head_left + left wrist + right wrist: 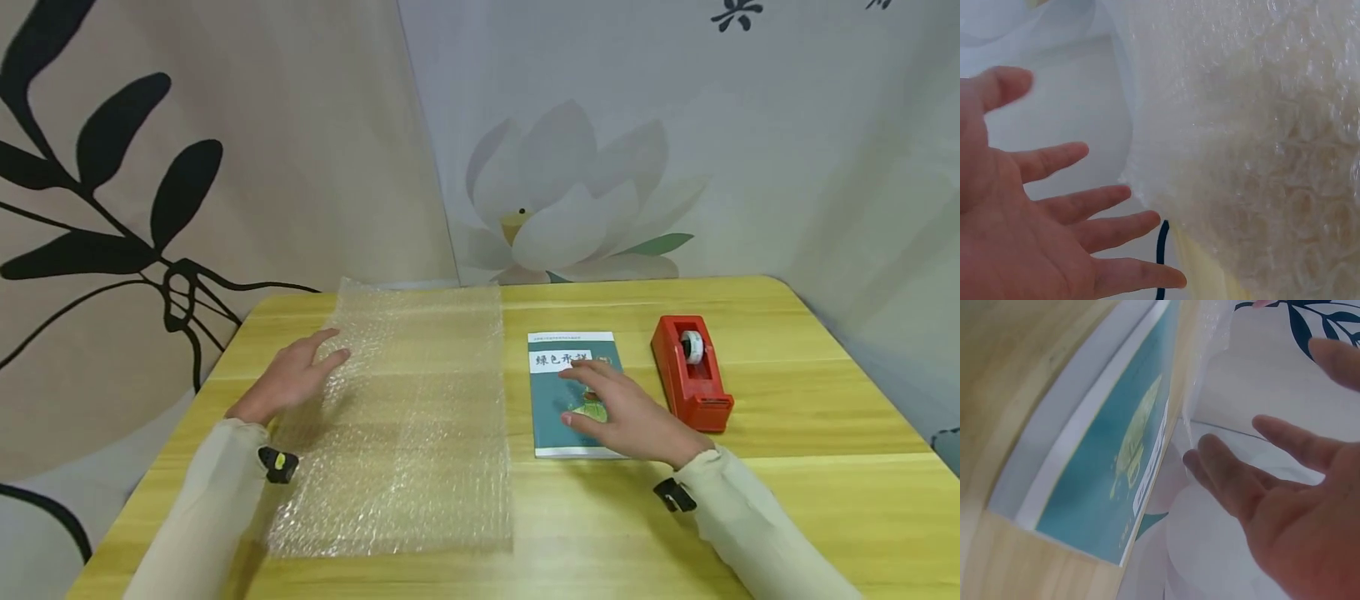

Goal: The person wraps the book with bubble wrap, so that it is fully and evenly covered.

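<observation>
A clear sheet of bubble wrap (420, 417) lies spread over the left half of the table, its far end reaching the back edge. My left hand (296, 375) is at the sheet's left side, fingers spread and holding nothing; the left wrist view shows the fingertips close to the edge of the bubble wrap (1260, 144). To the right of the sheet lies a teal book (551, 417) with a white title band. Over the book hovers my right hand (626, 412), its fingers apart with nothing between them. In the right wrist view the book (1085, 469) shows its thick page edge.
A red tape dispenser (692, 379) with a small roll of tape stands right of the book. The wooden table (810, 383) ends at a printed curtain (795, 150) with leaf and lotus patterns. Both wrists carry small black devices.
</observation>
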The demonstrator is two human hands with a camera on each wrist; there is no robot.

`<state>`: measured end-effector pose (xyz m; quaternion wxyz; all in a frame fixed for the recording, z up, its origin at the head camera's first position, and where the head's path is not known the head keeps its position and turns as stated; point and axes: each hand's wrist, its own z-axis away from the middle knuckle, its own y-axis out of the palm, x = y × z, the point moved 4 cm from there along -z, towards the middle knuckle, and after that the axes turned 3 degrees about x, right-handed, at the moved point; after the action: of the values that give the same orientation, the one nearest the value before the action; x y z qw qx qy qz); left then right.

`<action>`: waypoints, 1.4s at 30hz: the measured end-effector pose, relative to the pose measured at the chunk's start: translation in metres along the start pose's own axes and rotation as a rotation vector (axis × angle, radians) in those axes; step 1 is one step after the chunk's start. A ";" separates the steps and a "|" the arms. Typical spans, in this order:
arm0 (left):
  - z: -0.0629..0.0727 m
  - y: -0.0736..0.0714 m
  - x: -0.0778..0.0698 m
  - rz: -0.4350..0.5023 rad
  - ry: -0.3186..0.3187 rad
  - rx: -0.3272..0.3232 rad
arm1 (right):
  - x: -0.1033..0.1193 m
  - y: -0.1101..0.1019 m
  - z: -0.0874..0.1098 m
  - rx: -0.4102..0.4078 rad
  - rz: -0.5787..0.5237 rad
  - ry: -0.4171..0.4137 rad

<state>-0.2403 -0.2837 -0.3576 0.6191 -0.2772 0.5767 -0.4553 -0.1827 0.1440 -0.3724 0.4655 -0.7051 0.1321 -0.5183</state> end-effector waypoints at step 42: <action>-0.019 -0.001 0.017 0.047 -0.102 0.013 | 0.026 0.059 -0.010 0.410 -0.695 0.007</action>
<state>-0.2605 -0.2960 -0.3677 0.6603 -0.2822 0.5476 -0.4296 -0.1626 0.0899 -0.4031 0.3932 -0.5984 -0.2187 -0.6630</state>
